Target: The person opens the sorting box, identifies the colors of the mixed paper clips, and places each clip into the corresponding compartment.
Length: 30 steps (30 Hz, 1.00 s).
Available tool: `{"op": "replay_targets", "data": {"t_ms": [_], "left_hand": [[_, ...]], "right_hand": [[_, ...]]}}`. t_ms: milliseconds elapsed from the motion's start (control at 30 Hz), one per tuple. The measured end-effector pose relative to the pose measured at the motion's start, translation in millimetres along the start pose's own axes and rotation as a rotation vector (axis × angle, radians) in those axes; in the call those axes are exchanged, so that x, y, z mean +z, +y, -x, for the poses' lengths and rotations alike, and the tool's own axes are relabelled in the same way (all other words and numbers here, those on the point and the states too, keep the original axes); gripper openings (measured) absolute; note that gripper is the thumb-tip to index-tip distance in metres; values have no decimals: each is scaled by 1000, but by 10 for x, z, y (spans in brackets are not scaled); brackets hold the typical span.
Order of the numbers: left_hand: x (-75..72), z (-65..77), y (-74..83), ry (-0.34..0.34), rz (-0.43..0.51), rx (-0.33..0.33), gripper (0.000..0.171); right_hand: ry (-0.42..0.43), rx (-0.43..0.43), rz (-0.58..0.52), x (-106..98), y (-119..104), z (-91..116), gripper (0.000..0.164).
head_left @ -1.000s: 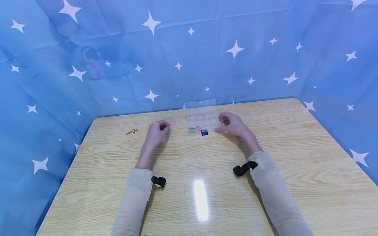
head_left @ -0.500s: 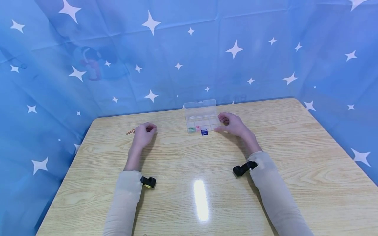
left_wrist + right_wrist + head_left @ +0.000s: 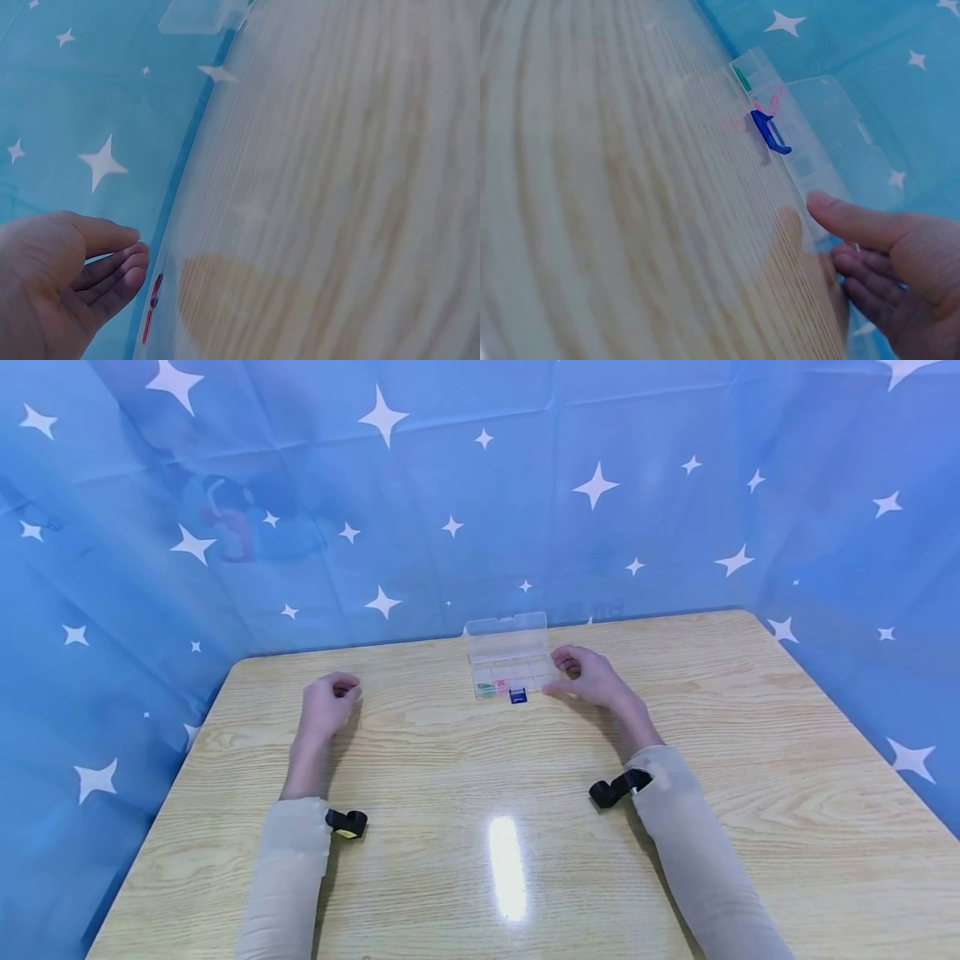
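Observation:
My left hand is over the left part of the table, fingers loosely bent, with nothing visible in its grasp. In the left wrist view, red paper clips lie just past its fingertips; in the head view the hand hides them. A clear plastic compartment box stands with its lid raised at the back of the table. My right hand holds the box's right end, thumb at the front corner and fingers along the side. Small green clips and pink clips lie in front compartments. A blue latch sits on the box's front.
The wooden table ends close behind the box, against a blue curtain with white stars. Each sleeve carries a black wrist camera, one on the left and one on the right. A bright reflection lies on the tabletop.
My left hand has moved left across the table, away from the box, and now covers the red paper clips in the head view. The right hand and the box have stayed put.

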<state>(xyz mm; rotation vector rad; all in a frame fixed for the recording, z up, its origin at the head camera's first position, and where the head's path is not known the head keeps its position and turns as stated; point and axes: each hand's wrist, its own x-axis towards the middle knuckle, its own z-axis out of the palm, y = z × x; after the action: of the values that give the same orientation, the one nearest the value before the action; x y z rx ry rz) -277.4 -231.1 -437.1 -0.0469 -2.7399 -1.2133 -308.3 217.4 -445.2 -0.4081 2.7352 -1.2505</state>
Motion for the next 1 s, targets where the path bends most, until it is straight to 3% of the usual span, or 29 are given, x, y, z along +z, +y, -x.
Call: {"op": "replay_targets", "data": {"t_ms": [333, 700, 1000], "left_hand": [[-210, 14, -144, 49, -46, -32, 25], [-239, -6, -311, 118, -83, -67, 24], [-283, 8, -350, 68, -139, -130, 24]], "right_hand": [[5, -3, 0, 19, 0, -1, 66], [2, -2, -5, 18, 12, -2, 68], [6, -1, -3, 8, -5, 15, 68]]}}
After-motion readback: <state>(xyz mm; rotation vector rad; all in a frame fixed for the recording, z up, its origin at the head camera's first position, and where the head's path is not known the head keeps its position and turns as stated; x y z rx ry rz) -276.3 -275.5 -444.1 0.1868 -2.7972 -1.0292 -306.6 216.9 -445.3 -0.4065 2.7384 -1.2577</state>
